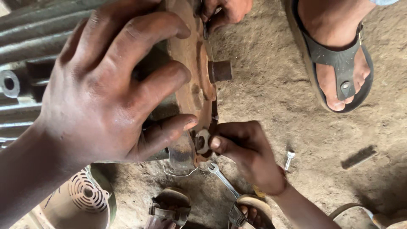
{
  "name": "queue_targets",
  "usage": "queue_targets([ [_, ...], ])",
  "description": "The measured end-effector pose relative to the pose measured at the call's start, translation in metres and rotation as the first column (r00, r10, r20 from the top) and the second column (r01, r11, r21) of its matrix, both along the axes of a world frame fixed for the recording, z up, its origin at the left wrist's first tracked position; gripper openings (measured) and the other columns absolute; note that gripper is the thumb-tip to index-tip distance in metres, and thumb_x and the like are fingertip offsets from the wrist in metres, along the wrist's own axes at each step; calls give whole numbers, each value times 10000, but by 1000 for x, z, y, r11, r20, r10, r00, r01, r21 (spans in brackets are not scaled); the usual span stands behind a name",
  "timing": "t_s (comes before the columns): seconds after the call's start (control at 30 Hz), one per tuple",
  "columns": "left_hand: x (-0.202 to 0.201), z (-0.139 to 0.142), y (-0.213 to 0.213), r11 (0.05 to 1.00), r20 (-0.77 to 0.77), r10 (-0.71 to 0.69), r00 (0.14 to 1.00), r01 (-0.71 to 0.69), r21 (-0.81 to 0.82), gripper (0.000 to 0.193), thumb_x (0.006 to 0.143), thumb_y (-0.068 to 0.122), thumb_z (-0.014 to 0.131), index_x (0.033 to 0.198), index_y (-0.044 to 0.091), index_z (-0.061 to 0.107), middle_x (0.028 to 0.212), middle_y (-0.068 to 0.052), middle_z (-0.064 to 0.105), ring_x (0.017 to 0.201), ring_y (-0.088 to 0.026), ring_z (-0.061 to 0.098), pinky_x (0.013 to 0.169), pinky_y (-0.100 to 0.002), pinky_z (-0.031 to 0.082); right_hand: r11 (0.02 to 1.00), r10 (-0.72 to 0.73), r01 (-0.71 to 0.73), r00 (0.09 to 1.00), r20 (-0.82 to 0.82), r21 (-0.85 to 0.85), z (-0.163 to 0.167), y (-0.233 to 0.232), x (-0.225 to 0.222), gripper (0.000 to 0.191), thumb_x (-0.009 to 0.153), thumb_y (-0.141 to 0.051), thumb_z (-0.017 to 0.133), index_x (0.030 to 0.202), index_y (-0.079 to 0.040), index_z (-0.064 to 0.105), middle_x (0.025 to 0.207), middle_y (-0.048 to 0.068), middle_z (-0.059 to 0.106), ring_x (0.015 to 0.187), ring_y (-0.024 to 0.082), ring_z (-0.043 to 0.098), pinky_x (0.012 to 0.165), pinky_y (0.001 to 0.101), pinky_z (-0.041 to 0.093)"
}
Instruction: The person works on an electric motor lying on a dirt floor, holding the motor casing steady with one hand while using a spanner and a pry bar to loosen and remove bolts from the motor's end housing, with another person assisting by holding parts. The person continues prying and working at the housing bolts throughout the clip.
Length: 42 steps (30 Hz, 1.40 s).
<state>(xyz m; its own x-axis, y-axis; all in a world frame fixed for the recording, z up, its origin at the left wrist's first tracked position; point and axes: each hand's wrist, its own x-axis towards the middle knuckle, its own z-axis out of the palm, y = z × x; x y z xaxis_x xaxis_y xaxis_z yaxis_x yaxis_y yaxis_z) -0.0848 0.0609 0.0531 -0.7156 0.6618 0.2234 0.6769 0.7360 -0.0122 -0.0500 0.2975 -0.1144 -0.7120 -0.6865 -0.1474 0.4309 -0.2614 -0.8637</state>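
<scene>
While your left hand spreads wide over the rusty end plate of the ribbed grey motor in the upper left of the frame, its fingers lie apart, the fingertips pressing against the plate's edge and back rather than closing around anything. Your right hand, coming up from the lower right, has thumb and fingers pinched together on a small nut at the plate's lower rim, just beside your left little finger. A short dark shaft sticks out of the plate's middle toward the right. At the top centre, another person's hand grips the plate's upper edge; whether it holds a tool, you cannot tell. On the dirt floor, a spanner lies just below your right hand, and a small bolt lies near your wrist. A sandalled foot stands in the upper right, and a vented fan cover sits in the lower left.
</scene>
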Motion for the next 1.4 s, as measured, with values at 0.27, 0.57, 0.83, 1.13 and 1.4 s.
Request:
queue_targets([
  [0.27,1,3,1,1000,-11,19,1000,-19,-7,483,866,502,803,946,35,707,1294,-185,512,1267,-404,505,975,-579,544,993,-10,62,890,-456,100,-1,7,-25,331,961,-316,724,782,-38,747,628,-48,615,524,34,488,492,267,327],
  [0.57,3,-5,-5,1000,-51,15,999,-15,-1,492,910,539,746,936,51,698,1313,-179,511,1296,-393,501,997,-568,546,998,50,-42,976,213,-41,-9,0,3,346,965,-281,759,771,5,734,610,-11,545,542,85,390,516,275,281],
  [0.83,3,-5,-5,1000,-26,20,999,-20,15,495,895,552,761,912,61,709,1285,-181,524,1275,-410,500,989,-586,541,985,-10,42,982,189,-165,-26,5,14,336,981,-265,756,788,9,722,645,12,589,547,73,418,528,283,317],
  [1.13,-10,4,5,999,-101,20,995,-23,-26,461,923,538,678,886,79,692,1293,-186,533,1270,-397,523,986,-588,538,878,-476,335,678,561,341,-5,13,62,152,872,-125,686,834,5,753,615,58,648,472,113,482,429,266,320],
  [1.4,-5,6,13,1000,-89,21,996,-22,-14,445,916,510,724,893,68,678,1257,-189,523,1252,-406,521,993,-603,517,940,60,216,659,-750,266,-4,48,-30,190,909,-221,779,830,-54,735,699,36,651,594,148,571,574,298,418],
])
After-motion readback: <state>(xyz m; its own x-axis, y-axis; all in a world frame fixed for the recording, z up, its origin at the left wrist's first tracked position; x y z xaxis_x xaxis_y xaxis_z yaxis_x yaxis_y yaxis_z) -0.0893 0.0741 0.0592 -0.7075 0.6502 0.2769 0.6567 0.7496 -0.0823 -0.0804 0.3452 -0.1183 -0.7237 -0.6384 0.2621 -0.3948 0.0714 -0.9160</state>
